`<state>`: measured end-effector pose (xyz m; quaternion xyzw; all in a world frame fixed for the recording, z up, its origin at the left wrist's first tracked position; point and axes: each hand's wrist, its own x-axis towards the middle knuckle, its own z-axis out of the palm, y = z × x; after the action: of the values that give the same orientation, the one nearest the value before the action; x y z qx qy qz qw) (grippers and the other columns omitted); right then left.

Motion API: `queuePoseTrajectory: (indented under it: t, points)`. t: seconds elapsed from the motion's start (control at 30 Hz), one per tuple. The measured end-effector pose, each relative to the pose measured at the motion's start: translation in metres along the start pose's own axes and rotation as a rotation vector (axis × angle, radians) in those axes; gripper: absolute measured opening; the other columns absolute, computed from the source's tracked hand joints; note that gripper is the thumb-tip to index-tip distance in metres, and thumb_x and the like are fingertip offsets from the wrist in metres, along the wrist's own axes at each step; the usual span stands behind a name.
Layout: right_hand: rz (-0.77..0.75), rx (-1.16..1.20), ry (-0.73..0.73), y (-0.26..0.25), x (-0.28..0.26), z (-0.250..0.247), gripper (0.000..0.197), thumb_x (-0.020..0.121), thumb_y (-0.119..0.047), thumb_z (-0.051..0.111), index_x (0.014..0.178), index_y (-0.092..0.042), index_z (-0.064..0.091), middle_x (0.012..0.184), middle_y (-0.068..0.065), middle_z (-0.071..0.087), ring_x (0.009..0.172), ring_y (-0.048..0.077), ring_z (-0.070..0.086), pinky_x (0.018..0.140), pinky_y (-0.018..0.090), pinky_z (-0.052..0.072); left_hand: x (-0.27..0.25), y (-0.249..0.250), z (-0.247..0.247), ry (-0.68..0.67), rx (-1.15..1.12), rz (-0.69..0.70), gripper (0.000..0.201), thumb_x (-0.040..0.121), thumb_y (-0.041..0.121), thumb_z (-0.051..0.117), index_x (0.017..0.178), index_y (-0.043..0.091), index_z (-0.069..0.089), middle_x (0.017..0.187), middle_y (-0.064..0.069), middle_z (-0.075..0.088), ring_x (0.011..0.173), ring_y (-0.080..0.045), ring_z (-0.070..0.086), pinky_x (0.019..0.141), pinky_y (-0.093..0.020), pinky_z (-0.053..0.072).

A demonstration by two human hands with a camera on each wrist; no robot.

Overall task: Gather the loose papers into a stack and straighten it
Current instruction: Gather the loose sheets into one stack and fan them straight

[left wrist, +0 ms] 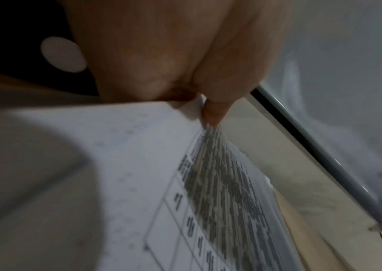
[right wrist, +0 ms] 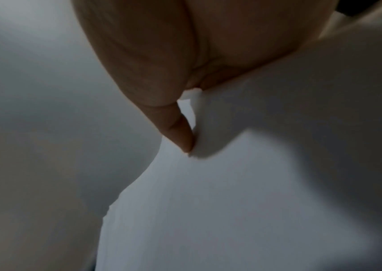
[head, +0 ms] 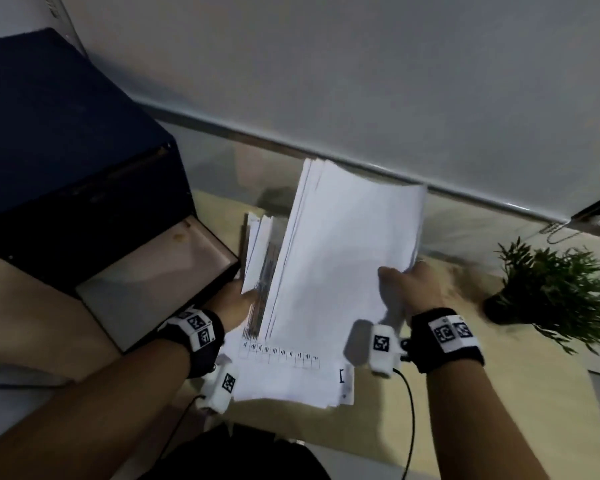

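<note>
Both hands lift the papers (head: 343,258) off the desk (head: 471,386), the left hand (head: 236,303) pinching the printed left edge and the right hand (head: 409,289) clasping the near right corner, likely to square them.

No word or number can be read with certainty in these views. The printed sheet (head: 281,355) lying on the desk, at 6 o'clock from the lifted papers (head: 343,244), carries a table with a row of small dark characters in boxes, but they are too blurred to read; near its lower right corner stands one larger mark like a bracket or "1". In the left wrist view the same kind of sheet (left wrist: 220,192) shows dense printed lines and table cells, also unreadable. The wrist bands (head: 454,332) and the small camera units (head: 381,342) bear black-and-white square marker patterns, not text.
</note>
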<state>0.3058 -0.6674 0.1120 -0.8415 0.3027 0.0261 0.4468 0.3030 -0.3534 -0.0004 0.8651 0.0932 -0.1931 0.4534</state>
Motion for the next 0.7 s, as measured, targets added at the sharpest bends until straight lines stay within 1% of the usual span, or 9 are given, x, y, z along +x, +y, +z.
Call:
queuePoseTrajectory:
  t: [0.07,0.13,0.2,0.27,0.3,0.37,0.5,0.57,0.7]
  points:
    - [0.046,-0.093,-0.096,0.019,0.004,0.038,0.043,0.073,-0.019,0.070,0.114,-0.008,0.063,0.103,0.014,0.073,0.095,0.031,0.070,0.079,0.034,0.055,-0.010,0.016,-0.008,0.030,-0.108,-0.095,0.044,0.095,0.046,0.047,0.123,0.015,0.057,0.112,-0.003,0.061,0.109,-0.019,0.057,0.104,-0.030,0.034]
    - [0.082,-0.186,-0.155,0.030,-0.003,0.066,0.053,0.083,-0.011,0.063,0.134,-0.009,0.050,0.122,0.018,0.065,0.112,0.036,0.062,0.091,0.036,0.049,-0.013,0.020,-0.012,0.060,-0.201,-0.210,0.039,0.101,0.044,0.044,0.113,0.012,0.064,0.101,-0.011,0.061,0.101,-0.026,0.060,0.101,-0.035,0.041]
    - [0.060,-0.257,-0.172,0.036,-0.013,0.090,0.051,0.093,-0.007,0.051,0.142,-0.009,0.042,0.135,0.020,0.057,0.122,0.038,0.055,0.099,0.036,0.044,-0.013,0.020,-0.011,-0.003,-0.187,-0.226,0.030,0.101,0.041,0.046,0.090,0.018,0.062,0.088,-0.012,0.060,0.081,-0.024,0.059,0.082,-0.032,0.045]
    - [0.013,-0.306,-0.237,0.037,-0.023,0.111,0.053,0.096,-0.006,0.045,0.148,-0.009,0.036,0.143,0.019,0.050,0.130,0.036,0.049,0.106,0.033,0.038,-0.012,0.012,-0.010,-0.089,-0.139,-0.171,0.027,0.095,0.039,0.056,0.111,0.017,0.060,0.108,0.000,0.064,0.097,-0.018,0.062,0.087,-0.027,0.045]
    - [-0.006,-0.316,-0.273,0.036,-0.028,0.119,0.054,0.096,-0.007,0.045,0.150,-0.010,0.034,0.146,0.018,0.048,0.132,0.035,0.047,0.108,0.032,0.036,-0.003,0.000,-0.005,-0.080,-0.089,-0.143,0.050,0.087,0.045,0.062,0.130,0.021,0.053,0.126,0.004,0.062,0.114,-0.018,0.060,0.099,-0.032,0.045]
    - [-0.016,-0.303,-0.265,0.038,-0.034,0.129,0.053,0.096,-0.009,0.046,0.149,-0.010,0.037,0.147,0.016,0.046,0.134,0.033,0.045,0.109,0.031,0.034,0.013,-0.027,0.003,-0.042,-0.006,-0.111,0.081,0.074,0.055,0.063,0.145,0.035,0.032,0.145,0.008,0.051,0.132,-0.021,0.051,0.108,-0.043,0.043]
    - [0.111,-0.268,0.002,0.049,-0.038,0.121,0.051,0.094,-0.027,0.057,0.141,-0.010,0.046,0.143,0.018,0.042,0.128,0.041,0.045,0.107,0.041,0.038,-0.019,0.023,-0.027,0.077,-0.032,-0.040,0.047,0.092,0.018,0.063,0.136,0.020,0.046,0.136,-0.002,0.059,0.125,-0.025,0.056,0.105,-0.035,0.043]
    - [0.207,-0.332,0.011,0.056,-0.040,0.119,0.066,0.087,-0.042,0.064,0.141,-0.011,0.042,0.144,0.015,0.038,0.129,0.040,0.040,0.105,0.045,0.039,-0.023,0.030,-0.049,0.154,-0.025,0.033,0.040,0.092,0.014,0.062,0.130,0.017,0.050,0.127,-0.007,0.065,0.117,-0.029,0.061,0.100,-0.039,0.047]
    - [0.153,-0.465,-0.048,0.054,-0.045,0.129,0.090,0.077,-0.058,0.068,0.145,-0.012,0.032,0.146,0.011,0.034,0.132,0.036,0.033,0.103,0.051,0.037,-0.029,0.042,-0.092,0.348,0.063,0.174,0.033,0.090,0.013,0.064,0.120,0.006,0.052,0.118,-0.020,0.063,0.110,-0.038,0.060,0.091,-0.037,0.043]
